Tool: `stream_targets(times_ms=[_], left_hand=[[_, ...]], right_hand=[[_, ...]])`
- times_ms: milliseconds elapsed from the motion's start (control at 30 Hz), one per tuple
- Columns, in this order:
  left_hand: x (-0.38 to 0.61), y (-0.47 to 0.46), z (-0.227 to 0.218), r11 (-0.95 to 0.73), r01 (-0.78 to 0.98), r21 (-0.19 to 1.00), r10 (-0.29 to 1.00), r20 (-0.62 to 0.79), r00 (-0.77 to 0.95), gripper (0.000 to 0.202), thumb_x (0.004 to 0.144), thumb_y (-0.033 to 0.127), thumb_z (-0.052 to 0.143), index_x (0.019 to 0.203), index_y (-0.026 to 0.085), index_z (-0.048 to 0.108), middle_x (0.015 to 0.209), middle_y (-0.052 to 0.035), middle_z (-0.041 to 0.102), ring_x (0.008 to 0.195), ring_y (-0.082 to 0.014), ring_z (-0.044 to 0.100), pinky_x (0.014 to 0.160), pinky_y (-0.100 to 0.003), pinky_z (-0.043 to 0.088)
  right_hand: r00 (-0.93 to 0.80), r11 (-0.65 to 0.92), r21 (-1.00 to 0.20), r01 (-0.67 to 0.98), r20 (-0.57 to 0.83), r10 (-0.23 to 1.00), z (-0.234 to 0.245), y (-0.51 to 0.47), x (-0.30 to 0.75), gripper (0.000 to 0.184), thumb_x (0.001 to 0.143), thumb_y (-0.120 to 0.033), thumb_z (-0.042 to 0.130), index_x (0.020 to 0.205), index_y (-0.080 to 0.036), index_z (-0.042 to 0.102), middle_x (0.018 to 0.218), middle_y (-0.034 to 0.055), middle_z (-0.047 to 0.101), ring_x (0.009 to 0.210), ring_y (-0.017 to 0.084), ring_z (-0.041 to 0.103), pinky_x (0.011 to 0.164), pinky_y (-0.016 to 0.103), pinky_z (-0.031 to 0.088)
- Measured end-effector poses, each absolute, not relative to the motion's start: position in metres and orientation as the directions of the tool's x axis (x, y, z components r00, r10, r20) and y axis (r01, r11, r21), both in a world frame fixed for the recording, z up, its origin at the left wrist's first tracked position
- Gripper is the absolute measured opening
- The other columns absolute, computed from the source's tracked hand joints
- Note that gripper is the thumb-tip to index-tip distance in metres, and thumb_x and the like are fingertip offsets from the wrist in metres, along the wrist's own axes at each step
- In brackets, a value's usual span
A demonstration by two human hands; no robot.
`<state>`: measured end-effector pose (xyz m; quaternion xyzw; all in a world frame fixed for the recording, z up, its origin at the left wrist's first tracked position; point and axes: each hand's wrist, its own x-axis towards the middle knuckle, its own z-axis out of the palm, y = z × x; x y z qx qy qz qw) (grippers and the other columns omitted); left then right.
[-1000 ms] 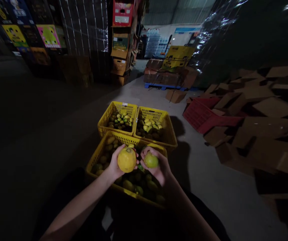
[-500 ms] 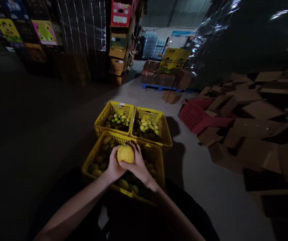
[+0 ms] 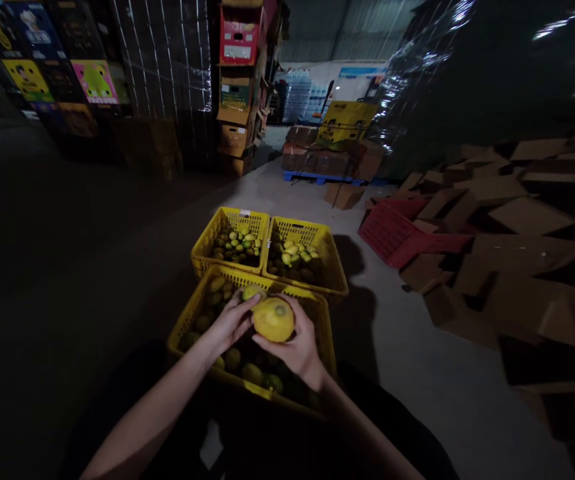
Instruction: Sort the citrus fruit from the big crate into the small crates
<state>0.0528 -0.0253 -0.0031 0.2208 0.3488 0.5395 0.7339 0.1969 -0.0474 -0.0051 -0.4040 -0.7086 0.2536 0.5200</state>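
Fruit, large and yellow, sits in the right hand, whose fingers curl up around its near and right sides and clamp it; it is held above the near crate, over the far half. The left hand lies just to the left of that grip, palm down, fingers loose and stretched toward the fruit, thumb tip touching or nearly touching its left side; whether it presses cannot be told. A smaller green-yellow fruit peeks out just beyond the grip.

Writing is scarce. Printed boxes far off to the upper left of the grip show bright yellow and pink panels, but no word can be read. A red carton high beyond the grip carries a pale label, also unreadable.

Below the grip the near crate holds dim green and yellow fruit. Just beyond it stand two more yellow crates side by side, the left crate and the right crate, both with small green and yellow fruit. To the right of the grip, well apart, a red crate lies tilted among flattened cardboard. Farther beyond, brown boxes rest on a blue pallet.

Both forearms cover the near rim of the near crate. The floor left of the grip is lost in darkness.
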Motion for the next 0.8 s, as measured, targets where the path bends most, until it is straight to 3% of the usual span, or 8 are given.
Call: stream_targets(times_ms=[67,133,233,367,500,633,800], left_hand=[[0.043,-0.022,0.002,0.051,-0.549,0.834,0.998,-0.058,0.004,0.038,0.058,0.014,0.080,0.091,0.018,0.062,0.094,-0.0021,0.066,0.091,-0.0160,0.061,0.085,-0.026,0.047],[0.033,-0.019,0.008,-0.140,-0.444,0.885,0.990,0.112,-0.088,0.048,0.050,0.008,0.082,0.093,0.019,0.063,0.101,-0.0023,0.064,0.097,-0.0163,0.058,0.087,-0.023,0.046],[0.022,-0.018,0.015,-0.225,-0.362,0.905,0.974,0.213,-0.072,0.055,0.047,0.005,0.082,0.099,0.019,0.066,0.110,-0.0049,0.061,0.102,-0.0190,0.057,0.088,-0.023,0.045],[0.024,-0.021,0.016,-0.225,-0.337,0.914,0.969,0.246,0.020,0.056,0.047,0.004,0.082,0.100,0.017,0.069,0.113,-0.0074,0.062,0.105,-0.0216,0.057,0.094,-0.026,0.042],[0.032,-0.022,0.009,-0.224,-0.335,0.915,0.961,0.265,0.080,0.056,0.046,0.002,0.082,0.098,0.017,0.068,0.102,-0.0061,0.066,0.100,-0.0195,0.058,0.092,-0.025,0.042],[0.031,-0.019,0.006,-0.200,-0.390,0.899,0.967,0.245,0.070,0.050,0.047,0.002,0.081,0.092,0.018,0.064,0.088,-0.0009,0.065,0.084,-0.0139,0.059,0.080,-0.021,0.045],[0.026,-0.020,0.010,-0.065,-0.416,0.907,0.988,0.117,0.101,0.043,0.053,0.010,0.082,0.094,0.016,0.068,0.097,-0.0050,0.067,0.090,-0.0165,0.061,0.081,-0.022,0.047]], right_hand=[[0.000,0.457,-0.820,0.344,0.486,0.874,-0.001,-0.042,0.207,0.064,0.059,-0.034,0.081,0.115,-0.023,0.052,0.110,0.0081,0.062,0.099,0.027,0.059,0.093,0.044,0.047],[0.092,0.419,-0.802,0.427,0.499,0.862,0.001,-0.036,0.218,0.062,0.059,-0.035,0.080,0.114,-0.024,0.053,0.111,0.0077,0.061,0.102,0.028,0.057,0.095,0.046,0.044],[0.085,0.443,-0.721,0.532,0.567,0.820,0.004,-0.030,0.227,0.056,0.063,-0.036,0.078,0.112,-0.026,0.054,0.111,0.0067,0.061,0.105,0.028,0.055,0.096,0.047,0.042],[-0.014,0.511,-0.619,0.596,0.629,0.777,0.008,-0.032,0.226,0.056,0.065,-0.036,0.076,0.116,-0.026,0.054,0.114,0.0088,0.056,0.107,0.028,0.054,0.096,0.045,0.043],[-0.055,0.480,-0.621,0.619,0.576,0.816,0.014,-0.034,0.223,0.059,0.063,-0.040,0.077,0.115,-0.024,0.056,0.111,0.0098,0.058,0.104,0.029,0.056,0.094,0.045,0.046],[-0.042,0.476,-0.688,0.548,0.546,0.837,0.011,-0.029,0.225,0.063,0.059,-0.041,0.080,0.113,-0.022,0.056,0.112,0.0109,0.062,0.106,0.031,0.057,0.094,0.047,0.045],[0.015,0.403,-0.882,0.244,0.419,0.908,0.006,-0.029,0.228,0.072,0.051,-0.032,0.085,0.113,-0.024,0.049,0.113,0.0084,0.061,0.106,0.027,0.058,0.089,0.042,0.049]])
